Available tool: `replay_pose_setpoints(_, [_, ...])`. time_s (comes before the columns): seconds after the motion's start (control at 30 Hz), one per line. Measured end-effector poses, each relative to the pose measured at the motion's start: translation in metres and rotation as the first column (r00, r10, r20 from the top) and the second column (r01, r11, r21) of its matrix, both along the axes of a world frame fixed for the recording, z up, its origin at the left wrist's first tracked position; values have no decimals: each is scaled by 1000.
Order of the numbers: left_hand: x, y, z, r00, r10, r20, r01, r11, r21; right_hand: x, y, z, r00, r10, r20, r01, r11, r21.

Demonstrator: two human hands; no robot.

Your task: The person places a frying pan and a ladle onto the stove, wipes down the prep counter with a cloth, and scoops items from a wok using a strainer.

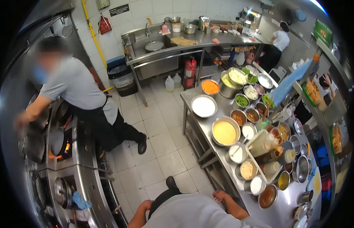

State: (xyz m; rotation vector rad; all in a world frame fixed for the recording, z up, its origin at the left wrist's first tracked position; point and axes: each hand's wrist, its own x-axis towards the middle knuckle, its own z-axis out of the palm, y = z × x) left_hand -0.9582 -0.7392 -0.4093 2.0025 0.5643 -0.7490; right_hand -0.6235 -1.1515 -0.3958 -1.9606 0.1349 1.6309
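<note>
My left hand (146, 205) hangs low beside my body, on the side of the stove (83, 171); its fingers are curled and too small to read clearly. On the other side, my right hand (220, 195) hangs near the edge of the steel prep table (211, 142), its fingers loosely bent, touching nothing that I can make out. Nearest to that hand on the table are a bowl of white sauce (256, 185), a bowl of pale paste (247, 170) and a bowl of yellow liquid (225, 131).
A co-worker (80, 81) leans over the stove, where flames show under a pan (58, 141). Another person (280, 41) stands at the far counter. A bin (122, 76), a fire extinguisher (190, 68) and jugs (169, 84) stand by the sink.
</note>
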Motion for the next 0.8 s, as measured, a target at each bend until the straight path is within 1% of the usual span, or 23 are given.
replay_pose_setpoints(0.03, [9,17,7,977,203,-67,-207,977,-54,13,25,1,998,59,33,-59,998,-1])
replay_pose_setpoints(0.07, [20,36,14,979,195,-53,-197,979,-50,24,52,0,991,116,64,-116,993,-3])
replay_pose_setpoints(0.1, [31,54,22,908,369,-197,-393,914,-103,36,78,1,992,106,71,-107,994,0])
replay_pose_setpoints(0.13, [41,71,33,785,511,-350,-579,806,-123,50,104,3,991,56,120,-67,994,85])
replay_pose_setpoints(0.17, [49,88,41,786,537,-307,-595,792,-139,63,132,7,987,5,162,-32,985,170])
replay_pose_setpoints(0.2, [59,105,46,787,534,-308,-592,794,-135,69,170,47,975,-54,215,8,978,208])
replay_pose_setpoints(0.23, [72,123,52,767,550,-332,-615,777,-132,74,202,70,966,-104,236,32,957,287])
replay_pose_setpoints(0.27, [91,142,56,748,565,-348,-635,761,-129,79,235,119,939,-37,342,-105,917,386])
replay_pose_setpoints(0.3, [110,154,59,833,510,-213,-540,834,-111,85,260,143,902,21,432,-237,860,453])
replay_pose_setpoints(0.33, [133,171,54,869,466,-167,-491,852,-180,89,280,163,852,66,519,-363,788,497])
replay_pose_setpoints(0.37, [155,185,46,899,419,-124,-437,865,-247,94,299,188,855,55,515,-353,790,501])
replay_pose_setpoints(0.4, [181,190,57,899,421,-119,-436,847,-305,101,317,215,875,59,480,-368,726,581])
replay_pose_setpoints(0.43, [218,192,82,899,423,-115,-434,825,-362,109,331,241,893,66,446,-376,655,656])
replay_pose_setpoints(0.47, [248,194,98,907,408,-102,-415,828,-378,120,343,269,895,57,442,-366,660,656])
replay_pose_setpoints(0.5, [279,198,109,914,395,-87,-396,829,-395,133,354,297,966,28,259,-212,661,720])
replay_pose_setpoints(0.53, [309,203,119,917,389,-87,-391,831,-396,146,364,313,998,0,67,-51,656,753])
replay_pose_setpoints(0.57, [338,209,129,945,321,-64,-316,843,-436,162,371,316,998,16,56,-54,624,780])
replay_pose_setpoints(0.6, [362,214,130,967,254,-34,-239,848,-473,174,378,319,998,15,60,-56,625,779])
replay_pose_setpoints(0.67, [408,228,129,974,227,-19,-209,857,-471,202,394,324,1000,18,13,-21,581,814])
replay_pose_setpoints(0.73, [456,252,134,982,190,-2,-170,874,-454,231,415,323,998,7,60,-52,604,795])
replay_pose_setpoints(0.8, [489,274,143,988,153,14,-136,912,-386,263,440,330,998,-67,22,21,580,815])
